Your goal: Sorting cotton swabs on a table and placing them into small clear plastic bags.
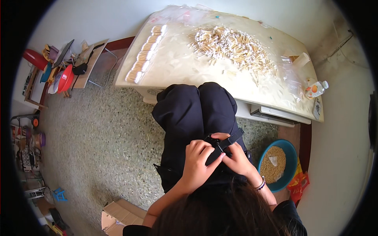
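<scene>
Over my lap, both hands are closed on a black strap (233, 138) with what looks like a dark buckle or clip. My left hand (198, 160) grips its left side, fingers bent and thumb pressed toward the middle. My right hand (237, 158) holds the other side, with the strap's end sticking out past the fingers to the upper right. Part of the strap is hidden under my fingers. On the table (177, 74) ahead lies a loose pile of cotton swabs (236, 45). Bundled cotton swabs (146, 54) stand in a row at the table's left.
A teal basin (293, 163) of small tan pieces sits on the floor at my right, beside a red and yellow bag (300, 181). A clear bottle (316, 89) stands at the table's right end. Behind me on the left is a cardboard box (124, 214).
</scene>
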Motion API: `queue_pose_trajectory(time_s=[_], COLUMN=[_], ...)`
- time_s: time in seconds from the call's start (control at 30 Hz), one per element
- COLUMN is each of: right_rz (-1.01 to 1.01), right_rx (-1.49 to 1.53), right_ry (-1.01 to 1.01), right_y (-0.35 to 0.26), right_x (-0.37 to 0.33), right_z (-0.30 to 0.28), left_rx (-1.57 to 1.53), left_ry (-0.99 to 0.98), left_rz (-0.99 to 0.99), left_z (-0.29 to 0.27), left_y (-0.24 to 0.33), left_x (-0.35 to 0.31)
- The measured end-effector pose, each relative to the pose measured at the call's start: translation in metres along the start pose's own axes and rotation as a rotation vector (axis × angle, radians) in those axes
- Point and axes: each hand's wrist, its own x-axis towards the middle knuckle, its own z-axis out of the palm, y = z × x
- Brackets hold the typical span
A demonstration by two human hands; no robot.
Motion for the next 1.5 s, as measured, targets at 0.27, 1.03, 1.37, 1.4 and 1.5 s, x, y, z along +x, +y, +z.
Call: queue_pose_trajectory(time_s=[0.27,1.03,1.37,1.4,1.5], right_rz=[-0.033,0.036,0.200,0.228,0.256], right_rx=[0.348,0.414,0.782,0.798,0.768], right_ry=[0.035,0.026,0.234,0.250,0.288], right_y=[-0.004,-0.030,-0.017,-0.018,-0.023], right_x=[0.003,-0.001,-0.003,-0.002,-0.001], right_z=[-0.011,-0.013,0.004,0.003,0.001], left_rx=[-0.586,-0.135,-0.016,-0.013,-0.006], left_ry=[-0.076,0.059,0.026,0.049,0.066], left_rz=[-0.074,-0.052,0.024,0.045,0.086], left_z=[-0.015,-0.015,-0.005,-0.005,-0.007], left_y=[0.000,0.014,0.005,0.006,0.004], left_x=[0.009,0.015,0.014,0.014,0.014])
